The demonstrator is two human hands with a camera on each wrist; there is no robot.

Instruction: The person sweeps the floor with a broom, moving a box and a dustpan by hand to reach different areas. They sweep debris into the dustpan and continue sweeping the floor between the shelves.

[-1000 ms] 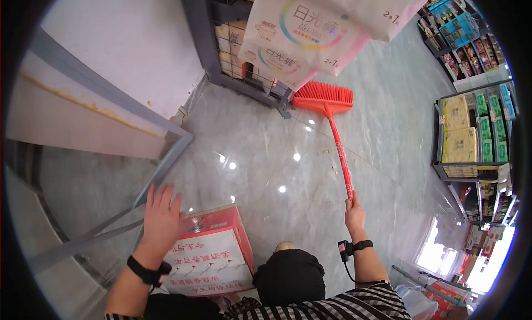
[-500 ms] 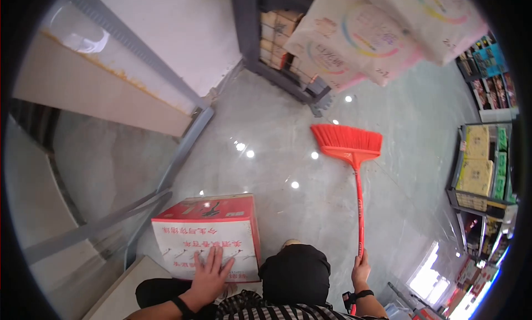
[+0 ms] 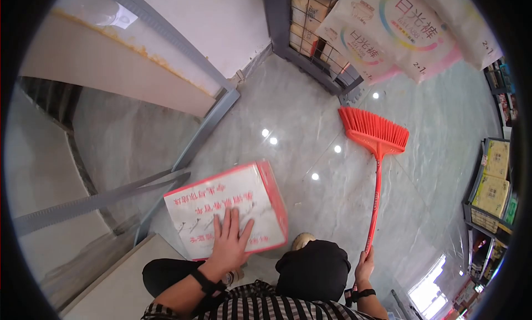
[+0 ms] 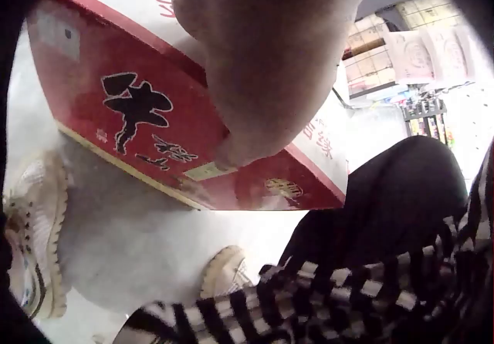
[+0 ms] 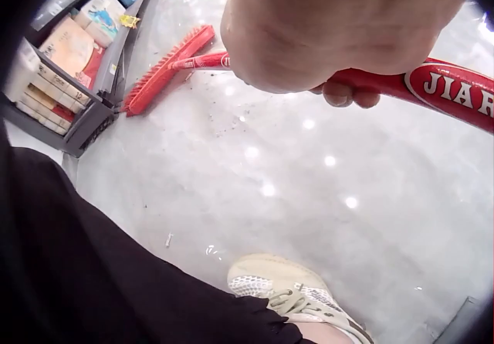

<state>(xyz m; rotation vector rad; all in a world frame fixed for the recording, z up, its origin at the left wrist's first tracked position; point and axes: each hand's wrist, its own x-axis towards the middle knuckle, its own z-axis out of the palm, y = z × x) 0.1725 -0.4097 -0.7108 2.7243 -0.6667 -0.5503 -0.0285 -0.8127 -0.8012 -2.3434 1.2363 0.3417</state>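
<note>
My left hand (image 3: 230, 243) lies with spread, straight fingers on the white top of a red-and-white carton (image 3: 191, 209), printed with red characters. In the left wrist view, the thumb reaches down over the edge onto the carton's red side (image 4: 85, 89), near a strip of tape. The carton stands slightly turned on the floor in front of my legs. On the right, my right hand (image 3: 364, 268) grips the red handle (image 3: 376, 203) of a broom. Its red bristle head (image 3: 377, 128) is out ahead, near the foot of a shelf. In the right wrist view, the fingers wrap the handle (image 5: 386, 84).
A grey metal frame (image 3: 208, 123) stands at the left, beside a white wall. Ahead, a dark shelf rack (image 3: 277, 26) carries hanging white packs (image 3: 413, 31). Stocked shelves (image 3: 490, 192) line the right. Small bits of debris (image 5: 168, 240) lie on the shiny grey floor (image 3: 310, 209).
My left hand has come down from beside the carton onto its top, and the carton has turned and shifted. The broom has been drawn back from the shelf corner, still held by my right hand.
</note>
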